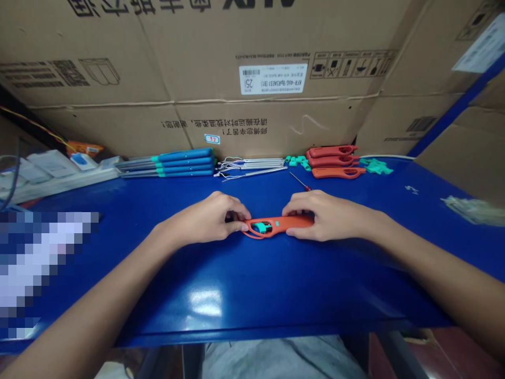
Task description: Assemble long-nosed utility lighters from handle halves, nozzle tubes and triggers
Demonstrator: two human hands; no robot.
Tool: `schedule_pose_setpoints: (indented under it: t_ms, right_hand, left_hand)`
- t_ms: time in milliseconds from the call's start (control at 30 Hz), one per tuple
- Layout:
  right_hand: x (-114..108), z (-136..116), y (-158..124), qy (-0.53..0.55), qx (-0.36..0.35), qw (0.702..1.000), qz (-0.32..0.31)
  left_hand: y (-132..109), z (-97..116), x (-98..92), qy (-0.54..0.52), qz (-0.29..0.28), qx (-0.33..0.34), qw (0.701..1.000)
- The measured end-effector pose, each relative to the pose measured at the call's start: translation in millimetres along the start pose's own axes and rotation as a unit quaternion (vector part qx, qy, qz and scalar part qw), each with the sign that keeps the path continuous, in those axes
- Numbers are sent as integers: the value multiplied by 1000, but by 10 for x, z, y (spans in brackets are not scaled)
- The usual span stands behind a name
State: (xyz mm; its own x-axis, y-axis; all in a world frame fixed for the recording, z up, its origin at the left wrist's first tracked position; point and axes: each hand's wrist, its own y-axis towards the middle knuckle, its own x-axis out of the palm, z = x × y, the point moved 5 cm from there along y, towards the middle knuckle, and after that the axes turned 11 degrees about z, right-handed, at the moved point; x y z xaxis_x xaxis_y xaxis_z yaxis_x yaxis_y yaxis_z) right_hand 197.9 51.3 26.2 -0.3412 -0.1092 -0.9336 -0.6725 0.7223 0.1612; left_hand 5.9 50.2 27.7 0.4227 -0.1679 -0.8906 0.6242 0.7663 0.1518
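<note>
Several cardboard cartons (118, 126) stand against the far edge of the blue desk (252, 295), walling off the back of my workspace. Along that far edge lie a row of blue-handled lighter wands (165, 166), a bundle of thin metal rods with fine wires (252, 166), and three red lighter shells (333, 160) stacked side by side. Loose teal plastic pieces (295, 160) sit beside the shells.

My left hand (203, 218) and right hand (329, 216) are close together near the middle of the desk, holding the orange-red lighter housing (280, 226) flat between them. The fingers of both hands curl narrowly over its top, the left ones at the looped end and the right ones at the far end. A teal insert (261, 228) shows in an opening near the left end of the housing.

The main risk, I'd judge, is that insert: if it isn't seated, tilting the housing or loosening my left fingers could let it shift or drop out. The glossy desk could also let the housing skid under uneven pressure. A small red-handled screwdriver (300, 181) lies just beyond it, where a careless reach could knock it aside.
</note>
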Motion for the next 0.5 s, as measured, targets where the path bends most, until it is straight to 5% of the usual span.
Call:
schedule_pose_setpoints:
  t_ms: [500]
  right_hand:
    - [43, 12, -13, 9, -28, 999, 24]
  left_hand:
    - [-48, -58, -68, 16, -30, 7, 999]
